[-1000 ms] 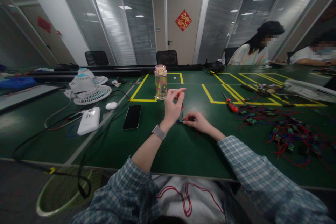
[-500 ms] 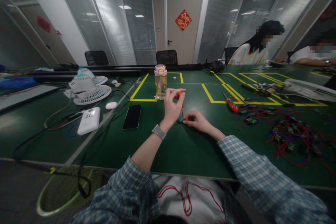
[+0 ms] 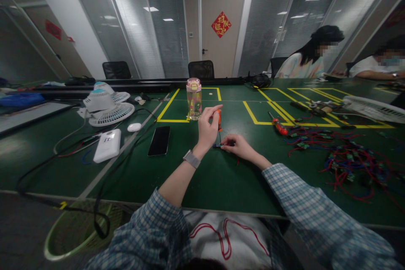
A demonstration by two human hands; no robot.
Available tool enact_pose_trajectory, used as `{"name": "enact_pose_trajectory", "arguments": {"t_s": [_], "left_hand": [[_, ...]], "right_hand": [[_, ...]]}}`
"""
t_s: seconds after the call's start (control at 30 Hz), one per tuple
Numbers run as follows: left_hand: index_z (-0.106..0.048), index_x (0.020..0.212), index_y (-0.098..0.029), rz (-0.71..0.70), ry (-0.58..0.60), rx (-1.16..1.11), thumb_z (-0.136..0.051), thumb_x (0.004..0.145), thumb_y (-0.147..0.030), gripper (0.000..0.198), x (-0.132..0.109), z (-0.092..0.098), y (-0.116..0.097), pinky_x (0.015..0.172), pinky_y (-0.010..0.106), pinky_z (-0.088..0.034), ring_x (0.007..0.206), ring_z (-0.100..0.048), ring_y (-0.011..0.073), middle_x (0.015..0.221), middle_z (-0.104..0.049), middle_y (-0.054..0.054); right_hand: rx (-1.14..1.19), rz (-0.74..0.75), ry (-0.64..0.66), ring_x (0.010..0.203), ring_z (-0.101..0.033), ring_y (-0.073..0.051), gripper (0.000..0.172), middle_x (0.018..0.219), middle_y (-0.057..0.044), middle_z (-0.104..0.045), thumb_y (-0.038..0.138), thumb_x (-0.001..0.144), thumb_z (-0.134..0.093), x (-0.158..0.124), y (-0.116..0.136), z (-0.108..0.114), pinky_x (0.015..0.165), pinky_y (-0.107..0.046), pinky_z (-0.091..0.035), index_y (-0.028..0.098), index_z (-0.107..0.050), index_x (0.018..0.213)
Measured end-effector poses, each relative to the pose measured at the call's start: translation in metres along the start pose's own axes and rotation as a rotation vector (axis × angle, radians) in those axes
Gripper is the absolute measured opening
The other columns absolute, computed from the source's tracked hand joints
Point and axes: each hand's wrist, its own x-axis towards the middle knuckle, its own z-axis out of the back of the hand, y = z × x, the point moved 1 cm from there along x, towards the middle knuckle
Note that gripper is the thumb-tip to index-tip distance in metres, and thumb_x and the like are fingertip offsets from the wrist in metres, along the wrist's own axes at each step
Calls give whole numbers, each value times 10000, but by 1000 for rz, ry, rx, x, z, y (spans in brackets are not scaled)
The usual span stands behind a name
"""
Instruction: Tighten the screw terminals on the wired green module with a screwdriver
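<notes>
My left hand [image 3: 209, 125] is closed around the orange handle of a screwdriver [image 3: 219, 121], which stands upright with its thin shaft pointing down. The tip meets a small circuit board [image 3: 217, 146] lying on the green table [image 3: 202, 181]. My right hand [image 3: 236, 146] pinches the right end of that board between thumb and fingers, hiding part of it. A short red wire shows just below this hand. Behind my left hand stands a clear drink bottle [image 3: 194, 100] with a pink lid.
To the right lie a second screwdriver [image 3: 278, 126] and a tangled heap of wired boards [image 3: 351, 160]. A black phone [image 3: 159, 141], a white power bank [image 3: 107, 145] and white fans [image 3: 109, 107] are on the left. Two people sit at the far right.
The fingers of my left hand have shifted on the screwdriver, and more of its orange handle now shows. My right hand and the board have stayed in place.
</notes>
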Motion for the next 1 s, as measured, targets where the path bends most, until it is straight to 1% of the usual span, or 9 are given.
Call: {"name": "enact_pose_trajectory", "arguments": {"t_s": [0.1,0.27,0.37,0.43,0.5,0.67,0.83,0.9,1.0], "left_hand": [[-675,1017,-223,-16,-29,36,-498,944,-188,195,0,0,-3,772,279,-495,878,-593,148,938,-618,41],[-687,910,-189,-35,-64,50,-633,872,-197,66,0,-1,-3,760,263,-479,804,-560,132,880,-559,28],[-688,957,-197,-11,-36,22,-550,925,-216,143,0,-1,-1,766,258,-478,840,-577,135,908,-564,33],[-684,1002,-207,-9,-17,-2,-467,961,-201,221,0,-1,0,808,265,-474,908,-589,143,948,-592,38],[-679,1027,-212,-16,-14,-16,-435,970,-185,252,0,0,0,845,274,-467,953,-592,147,981,-618,40],[-688,1002,-216,-14,-30,18,-513,940,-199,186,-1,-1,-2,772,262,-483,869,-588,143,920,-594,36],[-701,939,-218,-13,-50,43,-626,884,-224,94,-2,-2,-3,775,262,-486,851,-574,141,909,-558,30],[-701,964,-220,-1,-41,27,-603,901,-237,118,-2,-2,-2,770,261,-489,857,-578,141,921,-559,33],[-689,1026,-223,8,-12,-8,-482,960,-220,218,-1,-1,0,815,277,-489,924,-591,148,981,-595,42]], "right_hand": [[-1,1,-6,669,-589,-153,119,746,-35,-667,241,750,-700,0,-1,0,667,-296,-476,152,-701,828],[-7,14,-6,662,-585,-147,113,739,-32,-662,240,751,-702,0,-1,0,650,-283,-476,153,-706,823],[-7,14,-9,653,-582,-142,121,730,-28,-659,246,749,-703,0,-2,0,641,-276,-475,152,-708,824],[-8,14,-16,652,-582,-143,127,728,-29,-659,250,746,-706,0,-2,-1,638,-274,-474,152,-710,825],[-9,16,-21,661,-586,-147,129,739,-33,-663,254,744,-707,0,-2,-1,642,-277,-475,153,-712,824],[-6,13,-23,659,-586,-150,115,738,-33,-666,241,738,-710,0,-1,0,644,-281,-475,155,-713,814],[5,0,-20,665,-587,-151,114,749,-39,-665,218,733,-713,0,0,-1,652,-285,-477,144,-712,820],[1,0,-23,667,-587,-151,115,751,-41,-666,216,732,-716,0,-1,-1,656,-287,-476,144,-714,822],[-10,7,-20,662,-589,-151,113,745,-38,-668,221,737,-716,1,-3,-1,653,-289,-476,150,-718,825]]}}
